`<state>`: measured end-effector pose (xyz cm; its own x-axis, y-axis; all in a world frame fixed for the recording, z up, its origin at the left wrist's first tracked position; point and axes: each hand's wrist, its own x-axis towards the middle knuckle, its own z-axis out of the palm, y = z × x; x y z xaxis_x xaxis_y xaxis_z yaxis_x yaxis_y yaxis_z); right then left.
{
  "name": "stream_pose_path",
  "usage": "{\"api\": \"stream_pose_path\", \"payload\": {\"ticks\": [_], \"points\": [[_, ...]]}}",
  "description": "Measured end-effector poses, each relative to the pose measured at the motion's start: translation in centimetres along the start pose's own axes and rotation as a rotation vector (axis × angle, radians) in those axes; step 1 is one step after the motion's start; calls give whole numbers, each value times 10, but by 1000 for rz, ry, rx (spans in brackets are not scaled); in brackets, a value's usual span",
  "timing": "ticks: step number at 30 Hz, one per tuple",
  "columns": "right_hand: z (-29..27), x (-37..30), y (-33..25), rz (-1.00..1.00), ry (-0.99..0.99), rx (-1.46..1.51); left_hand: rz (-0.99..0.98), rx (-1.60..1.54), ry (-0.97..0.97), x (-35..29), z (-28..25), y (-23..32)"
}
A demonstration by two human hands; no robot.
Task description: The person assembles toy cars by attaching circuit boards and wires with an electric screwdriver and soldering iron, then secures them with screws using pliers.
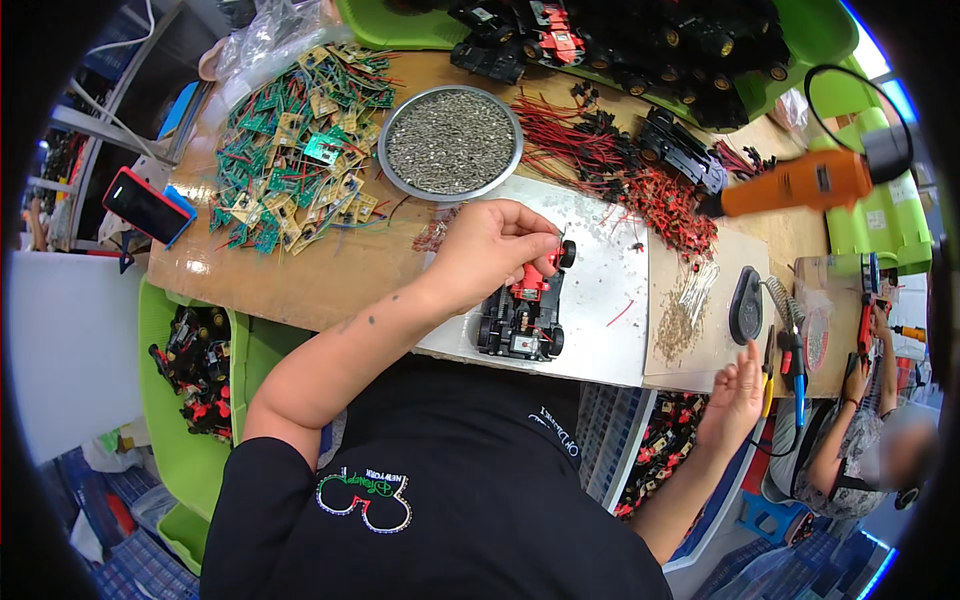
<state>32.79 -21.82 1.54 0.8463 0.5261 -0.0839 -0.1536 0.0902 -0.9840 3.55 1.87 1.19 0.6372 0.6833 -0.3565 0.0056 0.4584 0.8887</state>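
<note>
A black and red toy car chassis [523,318] lies on the white board [610,290] in front of me, its wheels showing. Over its far end is my left hand [497,243], thumb and fingertips pinched together beside the black wheel [567,254]. Whatever sits in that pinch is too small or hidden to name. Off the table's near edge, my right hand [733,400] is raised with fingers stretched up and nothing in it. Close to it are yellow-handled pliers [768,388] and a blue-handled soldering iron [799,398].
A metal bowl of screws [450,142] stands beyond the board, beside piled circuit boards [290,150]. Red-wired parts [665,205] lie to the right, under an orange electric screwdriver [795,186]. Green bins [185,400] hold car parts. At far right a co-worker's hand [855,380] shows.
</note>
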Motion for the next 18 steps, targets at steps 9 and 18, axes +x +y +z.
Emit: {"api": "stream_pose_path", "payload": {"ticks": [9,18], "points": [[-49,60,-13,-203,38,-87,43,208,-148,-29,5,-4],[-31,-16,-2,-549,332,-471,305,762,20,-43,3,-9]]}}
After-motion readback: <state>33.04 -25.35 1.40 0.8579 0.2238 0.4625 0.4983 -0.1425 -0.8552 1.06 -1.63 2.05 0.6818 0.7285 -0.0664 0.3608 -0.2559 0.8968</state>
